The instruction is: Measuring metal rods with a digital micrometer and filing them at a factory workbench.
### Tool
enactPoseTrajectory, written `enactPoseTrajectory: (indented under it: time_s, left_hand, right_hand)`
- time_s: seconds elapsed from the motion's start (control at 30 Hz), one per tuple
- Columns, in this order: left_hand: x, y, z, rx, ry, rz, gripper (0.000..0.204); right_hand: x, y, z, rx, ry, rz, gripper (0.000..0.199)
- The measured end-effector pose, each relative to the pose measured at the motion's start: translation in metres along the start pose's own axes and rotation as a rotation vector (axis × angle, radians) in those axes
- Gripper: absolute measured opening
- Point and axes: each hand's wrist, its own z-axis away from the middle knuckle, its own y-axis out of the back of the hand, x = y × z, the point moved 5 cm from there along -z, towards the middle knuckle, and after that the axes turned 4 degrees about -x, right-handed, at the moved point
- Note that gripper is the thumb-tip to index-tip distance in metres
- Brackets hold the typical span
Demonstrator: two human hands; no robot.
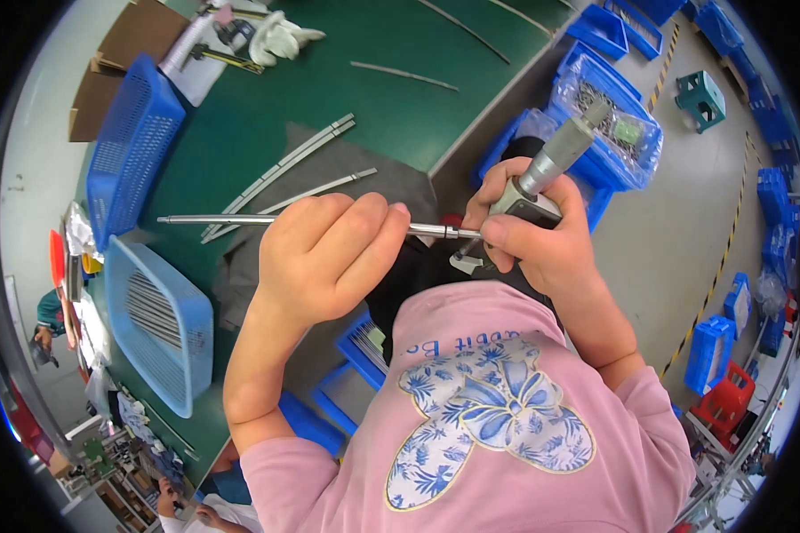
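My left hand (329, 253) is closed round a thin metal rod (222, 219), which sticks out on both sides of the fist. The rod's right end reaches the measuring jaws of a micrometer (556, 160), a tool with a silver barrel and a grey frame. My right hand (542, 226) grips the micrometer by its frame, with the barrel pointing up and to the right. Whether the jaws touch the rod is hard to make out. Several similar rods (284, 169) lie on a dark grey cloth (391, 178) just beyond my left hand.
A light blue basket (187, 364) holding several rods stands at the left, with a taller blue basket (133, 147) behind it. The green table (258, 89) carries loose strips and a white glove (280, 37). Blue bins (631, 169) with small parts are at the right.
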Motion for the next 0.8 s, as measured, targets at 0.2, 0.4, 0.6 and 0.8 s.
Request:
enactPoseTrajectory:
  time_s: [0.2, 0.4, 0.6, 0.8]
  left_hand:
    - [0.031, -0.025, 0.02, 0.096, 0.102, 0.053, 0.027]
    - [0.052, -0.051, 0.047, 0.207, 0.318, 0.097, 0.022]
    - [0.085, -0.046, 0.075, 0.461, 0.806, 0.173, 0.032]
    - [0.081, -0.095, 0.075, 0.714, 1.135, 1.832, 0.041]
  right_hand:
    - [0.007, 0.013, 0.021, -0.012, -0.01, 0.141, 0.025]
    - [0.027, 0.021, 0.037, 0.107, -0.013, 0.272, 0.027]
    - [0.045, 0.028, 0.045, 0.209, 0.051, 0.172, 0.032]
    - [0.05, 0.03, 0.053, 0.164, 0.142, 0.152, 0.026]
